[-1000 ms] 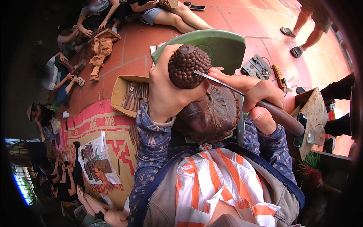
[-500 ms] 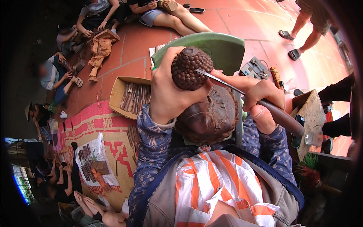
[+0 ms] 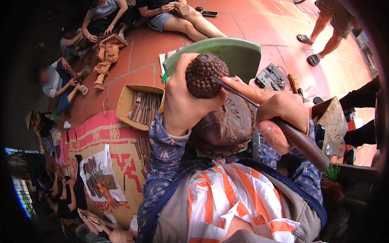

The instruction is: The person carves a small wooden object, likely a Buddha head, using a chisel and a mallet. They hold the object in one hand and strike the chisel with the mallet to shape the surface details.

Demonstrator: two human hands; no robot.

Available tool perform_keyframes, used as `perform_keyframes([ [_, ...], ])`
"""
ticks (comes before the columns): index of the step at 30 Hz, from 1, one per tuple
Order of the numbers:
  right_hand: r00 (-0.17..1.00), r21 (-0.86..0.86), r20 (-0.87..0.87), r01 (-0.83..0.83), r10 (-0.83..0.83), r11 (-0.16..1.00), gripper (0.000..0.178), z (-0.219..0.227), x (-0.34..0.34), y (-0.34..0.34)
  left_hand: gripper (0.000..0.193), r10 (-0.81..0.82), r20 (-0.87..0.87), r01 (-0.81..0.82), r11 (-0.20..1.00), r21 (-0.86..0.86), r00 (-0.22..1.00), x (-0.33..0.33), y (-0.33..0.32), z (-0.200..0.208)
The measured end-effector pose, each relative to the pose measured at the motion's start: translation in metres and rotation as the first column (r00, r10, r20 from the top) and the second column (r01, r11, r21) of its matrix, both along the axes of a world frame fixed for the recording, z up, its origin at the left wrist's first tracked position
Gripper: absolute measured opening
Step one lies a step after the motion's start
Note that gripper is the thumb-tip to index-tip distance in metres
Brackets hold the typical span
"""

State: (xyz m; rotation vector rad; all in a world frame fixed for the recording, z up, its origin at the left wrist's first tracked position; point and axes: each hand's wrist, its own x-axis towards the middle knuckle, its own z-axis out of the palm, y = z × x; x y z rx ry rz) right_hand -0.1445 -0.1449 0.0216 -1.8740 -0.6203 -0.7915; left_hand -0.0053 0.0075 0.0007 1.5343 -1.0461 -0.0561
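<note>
A dark brown carved wooden figure [image 3: 223, 128] stands upright before me, its top a head covered in small round knobs [image 3: 206, 75]. My left hand [image 3: 181, 99] is wrapped round this knobbly head from the left, its thumb side toward the middle. In my right hand [image 3: 280, 115] is a wood-carving chisel [image 3: 304, 145] with a thin metal blade and a thick brown handle. The index finger lies along the blade, and the blade's tip touches the right side of the knobs. Both hands partly hide the figure's middle.
Beyond the figure is a green plastic chair [image 3: 238, 50]. To the left, a cardboard box [image 3: 125, 106] holds several chisels, and more lie on a patterned mat [image 3: 91, 129]. At right are a grey control box [image 3: 270, 77] and a low wooden stand [image 3: 333, 117]. Other people sit around.
The chisel's handle end has swung down toward me, with my right hand turning and its fingers curling tighter. The tip stays at about the same spot on the knobs.
</note>
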Motion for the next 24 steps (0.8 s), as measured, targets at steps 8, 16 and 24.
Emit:
perform_keyframes([
  [8,0.999,-0.227,0.04,0.011,-0.002,0.974,0.025,0.013,-0.001,-0.003,0.055,0.007,0.071,-0.005,1.0,-0.015,0.997,0.003,-0.001,-0.001],
  [16,0.972,-0.061,0.233,0.001,0.014,0.998,0.037,0.0,-0.001,-0.008,0.044,-0.001,0.005,0.001,0.999,0.049,1.0,-0.003,-0.001,0.009],
  [24,0.981,-0.105,0.184,0.089,-0.069,0.991,0.026,-0.018,-0.003,0.003,0.049,-0.036,0.046,0.037,0.999,-0.028,0.998,0.001,-0.001,0.003],
])
